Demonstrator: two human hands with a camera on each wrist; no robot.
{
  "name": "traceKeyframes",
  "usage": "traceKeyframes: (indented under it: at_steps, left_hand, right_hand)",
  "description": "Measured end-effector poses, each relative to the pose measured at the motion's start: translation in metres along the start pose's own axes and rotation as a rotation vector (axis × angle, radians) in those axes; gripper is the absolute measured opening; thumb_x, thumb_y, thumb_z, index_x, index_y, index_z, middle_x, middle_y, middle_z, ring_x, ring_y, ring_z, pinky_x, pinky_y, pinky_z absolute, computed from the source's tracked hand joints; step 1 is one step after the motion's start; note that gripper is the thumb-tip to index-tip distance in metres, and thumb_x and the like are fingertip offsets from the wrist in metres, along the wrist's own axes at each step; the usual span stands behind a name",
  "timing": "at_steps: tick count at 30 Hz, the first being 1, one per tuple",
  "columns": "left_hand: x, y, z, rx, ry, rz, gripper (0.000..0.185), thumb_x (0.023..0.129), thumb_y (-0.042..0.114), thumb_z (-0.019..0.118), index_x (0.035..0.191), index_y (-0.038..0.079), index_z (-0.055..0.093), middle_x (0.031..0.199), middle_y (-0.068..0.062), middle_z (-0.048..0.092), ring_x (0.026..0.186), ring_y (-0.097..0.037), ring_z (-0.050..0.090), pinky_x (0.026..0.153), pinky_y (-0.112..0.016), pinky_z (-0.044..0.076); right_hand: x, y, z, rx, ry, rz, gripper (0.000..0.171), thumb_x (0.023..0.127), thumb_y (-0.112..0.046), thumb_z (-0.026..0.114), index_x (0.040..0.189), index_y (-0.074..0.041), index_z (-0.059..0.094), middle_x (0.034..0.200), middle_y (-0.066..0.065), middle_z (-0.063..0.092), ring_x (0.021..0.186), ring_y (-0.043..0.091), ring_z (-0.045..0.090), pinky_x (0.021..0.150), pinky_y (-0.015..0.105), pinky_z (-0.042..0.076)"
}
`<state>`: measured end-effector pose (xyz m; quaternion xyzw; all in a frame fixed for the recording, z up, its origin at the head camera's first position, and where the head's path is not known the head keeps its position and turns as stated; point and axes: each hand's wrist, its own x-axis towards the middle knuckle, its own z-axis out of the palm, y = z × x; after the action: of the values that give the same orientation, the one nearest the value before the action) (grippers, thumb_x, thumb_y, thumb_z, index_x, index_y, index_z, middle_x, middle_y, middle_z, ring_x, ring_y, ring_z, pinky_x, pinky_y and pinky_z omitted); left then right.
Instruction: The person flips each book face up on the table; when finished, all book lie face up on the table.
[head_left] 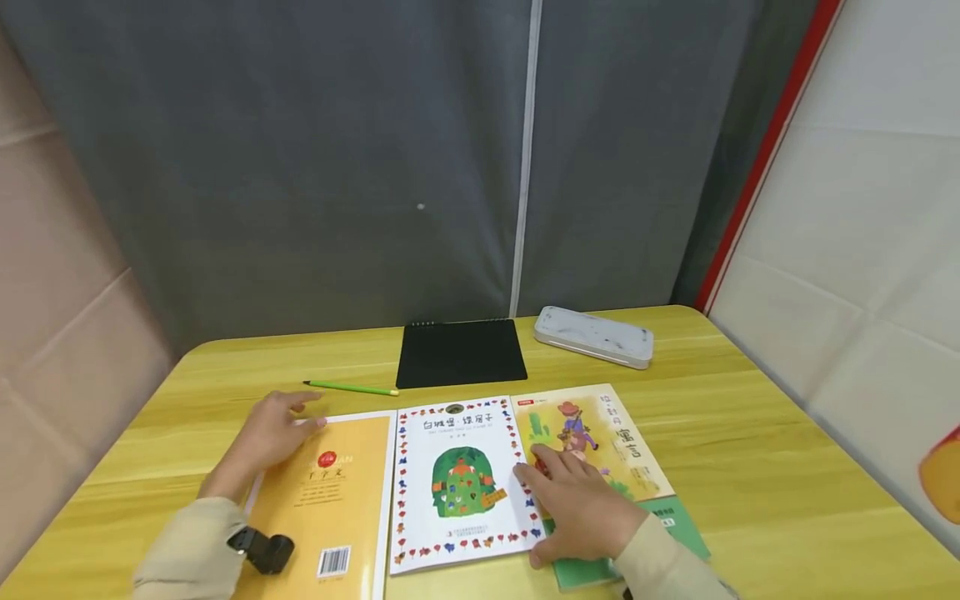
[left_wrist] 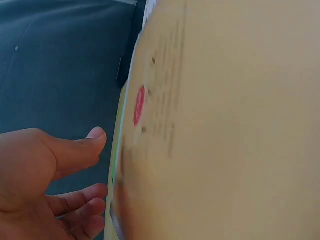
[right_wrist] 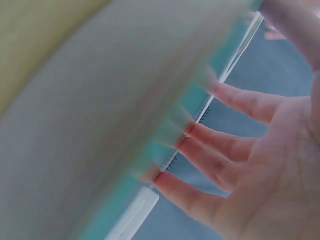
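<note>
In the head view, an orange book (head_left: 337,508) with a barcode lies at the left, back cover up. My left hand (head_left: 270,433) is at its upper left corner, thumb over the cover and fingers loosely bent; the left wrist view shows nothing gripped by this hand (left_wrist: 50,185). A white picture book (head_left: 463,483) with a flowered border lies in the middle. Beside it on the right is a yellow-and-green book (head_left: 626,450), tilted. My right hand (head_left: 581,504) rests across this book with fingers spread, fingertips at the white book's right edge. The right wrist view shows its fingers (right_wrist: 220,140) outstretched.
Behind the books lie a green pencil (head_left: 352,387), a black spiral-bound pad (head_left: 461,354) and a pale, smudged case (head_left: 594,337). A wood-grain table (head_left: 780,483) carries everything. A grey curtain (head_left: 337,167) hangs along its back edge, with pale walls at the sides.
</note>
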<state>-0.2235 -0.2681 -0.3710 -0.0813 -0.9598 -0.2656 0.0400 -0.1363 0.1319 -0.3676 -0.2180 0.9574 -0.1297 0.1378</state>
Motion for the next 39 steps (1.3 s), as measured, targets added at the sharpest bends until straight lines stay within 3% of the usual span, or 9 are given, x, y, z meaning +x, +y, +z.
traceKeyframes:
  at_steps: [5,11,18,22,26,29,34,36,39]
  left_hand:
    - [-0.017,-0.029,-0.007,0.052,-0.056,-0.057,0.061,0.092,0.028,0.071,0.136,-0.010,0.051,0.122,-0.040,0.050,0.108,-0.054,0.049,0.082,-0.060,0.046]
    - [-0.019,-0.035,-0.010,0.053,-0.096,-0.130,0.077,0.093,0.040,0.068,0.140,-0.015,0.042,0.123,-0.043,0.045,0.110,-0.056,0.045,0.084,-0.060,0.047]
    - [-0.019,-0.036,-0.012,0.065,-0.107,-0.186,0.083,0.091,0.041,0.071,0.133,-0.024,0.041,0.125,-0.044,0.041,0.108,-0.053,0.047,0.092,-0.062,0.045]
    - [-0.018,-0.035,-0.010,0.055,-0.083,-0.163,0.068,0.089,0.037,0.074,0.121,-0.020,0.054,0.099,-0.031,0.055,0.086,-0.036,0.054,0.076,-0.045,0.051]
    - [-0.017,-0.034,-0.008,0.029,-0.073,-0.170,0.058,0.089,0.033,0.075,0.112,-0.017,0.057,0.084,-0.016,0.055,0.072,-0.022,0.051,0.062,-0.032,0.041]
    - [-0.016,-0.032,-0.007,-0.006,-0.082,-0.214,0.063,0.089,0.033,0.075,0.116,-0.019,0.054,0.091,-0.021,0.059,0.072,-0.021,0.055,0.062,-0.032,0.047]
    - [-0.013,-0.033,-0.008,-0.085,-0.087,-0.284,0.073,0.087,0.031,0.077,0.124,-0.021,0.043,0.112,-0.036,0.055,0.082,-0.028,0.059,0.072,-0.040,0.054]
    - [-0.012,-0.033,-0.010,-0.113,-0.079,-0.290,0.073,0.087,0.030,0.078,0.125,-0.019,0.039,0.116,-0.038,0.051,0.086,-0.031,0.058,0.074,-0.042,0.053]
    - [-0.013,-0.032,-0.013,-0.169,-0.060,-0.288,0.067,0.090,0.027,0.074,0.125,-0.016,0.037,0.117,-0.038,0.050,0.087,-0.032,0.059,0.073,-0.042,0.053]
  right_hand:
    - [0.003,-0.003,-0.002,-0.012,-0.028,0.019,0.099,0.064,-0.050,0.089,0.144,-0.010,0.046,0.154,0.017,0.033,0.139,0.042,0.033,0.113,0.062,0.027]
    - [0.006,-0.016,-0.005,-0.091,-0.034,0.036,0.095,0.067,-0.055,0.085,0.142,-0.007,0.051,0.155,0.020,0.033,0.141,0.043,0.032,0.114,0.065,0.023]
    - [0.021,-0.071,0.005,-0.252,0.045,-0.132,0.094,0.078,-0.072,0.065,0.147,-0.011,0.046,0.159,0.018,0.028,0.146,0.037,0.029,0.115,0.059,0.025]
    - [0.035,-0.102,0.016,-0.298,0.021,-0.231,0.100,0.081,-0.080,0.052,0.151,-0.011,0.039,0.162,0.014,0.025,0.148,0.032,0.025,0.116,0.054,0.028]
    - [0.049,-0.118,0.027,-0.352,-0.042,-0.257,0.104,0.080,-0.084,0.048,0.152,-0.010,0.039,0.162,0.011,0.025,0.149,0.029,0.025,0.115,0.052,0.031]
    - [0.055,-0.124,0.036,-0.431,-0.048,-0.253,0.098,0.081,-0.078,0.056,0.150,-0.011,0.041,0.160,0.011,0.028,0.148,0.029,0.027,0.114,0.049,0.034]
    - [0.054,-0.133,0.048,-0.616,0.105,-0.242,0.060,0.093,-0.048,0.059,0.142,-0.013,0.053,0.152,0.010,0.042,0.141,0.027,0.040,0.109,0.041,0.041]
    - [0.053,-0.136,0.051,-0.648,0.160,-0.240,0.049,0.096,-0.039,0.057,0.139,-0.015,0.058,0.149,0.009,0.047,0.138,0.026,0.044,0.106,0.040,0.043]
    - [0.052,-0.137,0.053,-0.651,0.199,-0.242,0.045,0.097,-0.037,0.057,0.136,-0.014,0.060,0.147,0.009,0.049,0.136,0.026,0.047,0.105,0.039,0.044]
